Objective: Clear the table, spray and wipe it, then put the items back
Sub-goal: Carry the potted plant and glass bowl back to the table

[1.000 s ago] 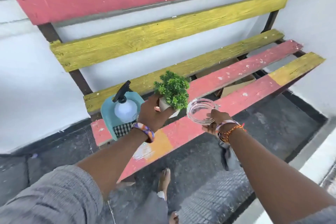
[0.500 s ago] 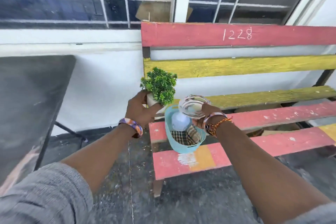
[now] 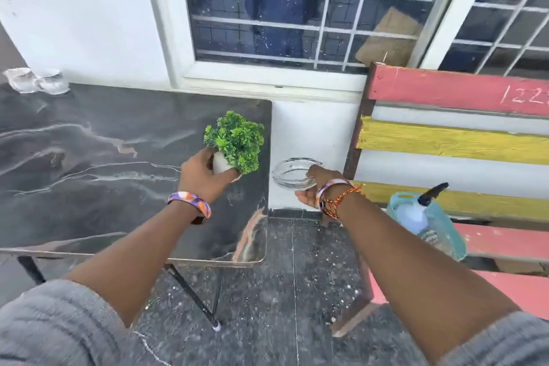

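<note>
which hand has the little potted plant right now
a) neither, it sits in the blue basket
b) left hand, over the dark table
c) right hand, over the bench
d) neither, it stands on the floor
b: the left hand grips the white pot of the potted plant over the right part of the dark marble-look table, while the right hand holds the glass ashtray past the table's edge.

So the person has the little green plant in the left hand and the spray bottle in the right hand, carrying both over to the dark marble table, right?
Not quite. The head view shows the left hand holding the little green plant over the dark marble table, but the right hand holds a clear glass ashtray, not the spray bottle. The spray bottle sits in a blue basket on the bench.
</note>
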`<action>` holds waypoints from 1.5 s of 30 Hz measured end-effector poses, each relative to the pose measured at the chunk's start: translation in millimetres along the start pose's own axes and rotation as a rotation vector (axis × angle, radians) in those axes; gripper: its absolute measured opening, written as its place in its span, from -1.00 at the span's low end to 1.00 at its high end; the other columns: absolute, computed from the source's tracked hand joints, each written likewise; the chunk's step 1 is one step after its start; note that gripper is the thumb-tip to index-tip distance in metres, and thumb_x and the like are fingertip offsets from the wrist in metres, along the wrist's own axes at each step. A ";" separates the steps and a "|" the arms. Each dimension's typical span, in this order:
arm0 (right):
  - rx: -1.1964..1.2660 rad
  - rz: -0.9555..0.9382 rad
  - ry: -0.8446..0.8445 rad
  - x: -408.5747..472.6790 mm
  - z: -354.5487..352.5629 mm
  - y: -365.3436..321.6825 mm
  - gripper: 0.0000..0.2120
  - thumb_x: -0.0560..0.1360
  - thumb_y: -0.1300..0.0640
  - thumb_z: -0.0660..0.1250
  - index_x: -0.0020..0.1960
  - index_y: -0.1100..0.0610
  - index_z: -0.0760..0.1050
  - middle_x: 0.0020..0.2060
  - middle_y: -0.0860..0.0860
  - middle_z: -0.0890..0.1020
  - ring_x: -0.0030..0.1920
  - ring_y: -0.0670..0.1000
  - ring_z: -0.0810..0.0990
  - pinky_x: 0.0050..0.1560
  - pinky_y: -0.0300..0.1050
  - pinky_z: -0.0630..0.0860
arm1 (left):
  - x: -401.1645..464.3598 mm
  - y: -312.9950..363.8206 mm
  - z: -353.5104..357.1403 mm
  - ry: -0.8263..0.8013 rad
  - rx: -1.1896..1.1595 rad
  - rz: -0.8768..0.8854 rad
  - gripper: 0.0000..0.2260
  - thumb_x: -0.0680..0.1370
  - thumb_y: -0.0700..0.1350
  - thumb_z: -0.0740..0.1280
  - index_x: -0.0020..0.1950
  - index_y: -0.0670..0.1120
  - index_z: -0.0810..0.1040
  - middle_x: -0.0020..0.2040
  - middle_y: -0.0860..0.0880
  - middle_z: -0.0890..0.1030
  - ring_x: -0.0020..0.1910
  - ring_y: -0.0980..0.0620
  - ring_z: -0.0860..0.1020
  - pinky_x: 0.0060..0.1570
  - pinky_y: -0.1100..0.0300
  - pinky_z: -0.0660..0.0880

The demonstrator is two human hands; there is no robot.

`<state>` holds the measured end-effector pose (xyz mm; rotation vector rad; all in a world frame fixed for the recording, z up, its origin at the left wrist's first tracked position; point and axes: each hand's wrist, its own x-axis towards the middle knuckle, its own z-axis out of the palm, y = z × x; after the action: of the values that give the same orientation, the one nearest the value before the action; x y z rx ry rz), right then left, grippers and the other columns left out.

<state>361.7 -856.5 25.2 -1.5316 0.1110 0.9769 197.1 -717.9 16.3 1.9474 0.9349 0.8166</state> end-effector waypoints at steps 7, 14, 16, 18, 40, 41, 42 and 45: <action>-0.158 -0.072 0.006 11.6 73.6 -10.3 -0.81 0.49 0.20 0.22 0.08 0.23 0.46 -0.27 0.16 0.57 -0.68 0.04 0.54 -0.68 -0.21 0.45 | 37.3 -39.9 -53.3 0.096 0.136 -0.039 -0.57 0.31 -0.09 0.48 0.14 -0.17 0.54 -0.01 -0.16 0.65 -0.05 -0.15 0.59 -0.09 0.15 0.46; 0.155 -0.024 -0.067 52.1 133.7 -43.7 -0.62 0.54 0.28 0.23 0.35 0.20 0.36 0.27 0.15 0.51 0.09 0.20 0.58 -0.42 -0.04 0.59 | 109.5 -56.1 -73.6 0.116 0.177 -0.015 -0.48 0.32 -0.11 0.50 0.23 -0.23 0.49 0.14 -0.23 0.57 0.07 -0.15 0.52 -0.04 0.22 0.32; 0.147 0.005 -0.036 64.5 151.3 -58.3 -0.62 0.55 0.28 0.20 0.36 0.20 0.33 0.29 0.14 0.49 0.22 0.21 0.52 -0.04 0.10 0.55 | 135.0 -57.6 -77.5 0.106 0.180 -0.030 -0.48 0.32 -0.11 0.50 0.23 -0.22 0.49 0.16 -0.25 0.52 0.13 -0.17 0.48 0.00 0.21 0.33; 0.021 -0.024 -0.010 81.7 161.5 -72.5 -0.61 0.56 0.31 0.18 0.38 0.24 0.31 0.31 0.17 0.47 0.25 0.24 0.49 0.10 0.19 0.49 | 159.4 -59.3 -81.5 0.115 0.182 -0.049 -0.46 0.32 -0.11 0.50 0.25 -0.21 0.48 0.16 -0.25 0.51 0.14 -0.17 0.48 0.05 0.18 0.36; -0.469 -0.100 0.264 256.9 272.8 -124.0 -0.60 0.61 0.09 0.12 0.38 0.27 0.29 0.33 0.21 0.43 0.30 0.17 0.45 -0.24 -0.28 0.53 | 389.3 -166.0 -44.4 -0.232 0.087 -0.091 -0.64 0.34 -0.24 0.46 0.12 -0.18 0.56 0.05 -0.21 0.65 0.06 -0.16 0.60 0.12 0.08 0.49; -0.586 -0.122 0.375 257.8 272.5 -128.1 -0.57 0.57 -0.08 0.17 0.29 0.19 0.40 0.21 0.14 0.54 0.20 0.12 0.54 -0.22 -0.28 0.47 | 392.8 -167.0 -41.3 -0.243 0.094 -0.076 -0.66 0.36 -0.25 0.44 0.13 -0.19 0.55 0.06 -0.21 0.65 0.07 -0.16 0.59 0.12 0.10 0.48; -0.723 -0.178 0.457 262.2 272.0 -130.5 -0.55 0.50 -0.20 0.22 0.20 0.11 0.47 0.09 0.06 0.62 0.10 0.08 0.59 -0.17 -0.24 0.44 | 398.1 -170.2 -36.7 -0.258 0.106 -0.060 -0.68 0.38 -0.26 0.42 0.12 -0.20 0.55 0.06 -0.21 0.64 0.09 -0.16 0.59 0.09 0.13 0.46; -0.842 -0.198 0.539 274.1 275.1 -136.1 -0.54 0.42 -0.27 0.28 0.11 0.06 0.51 -0.03 -0.01 0.65 0.00 0.05 0.61 -0.14 -0.19 0.42 | 413.0 -176.2 -29.4 -0.290 0.138 -0.001 -0.73 0.43 -0.21 0.37 0.13 -0.20 0.55 0.07 -0.21 0.64 0.09 -0.17 0.58 -0.05 0.20 0.40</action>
<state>477.0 -462.9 -8.9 -2.5032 -0.0890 0.4252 332.3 -292.4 -39.7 2.1144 0.8344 0.4606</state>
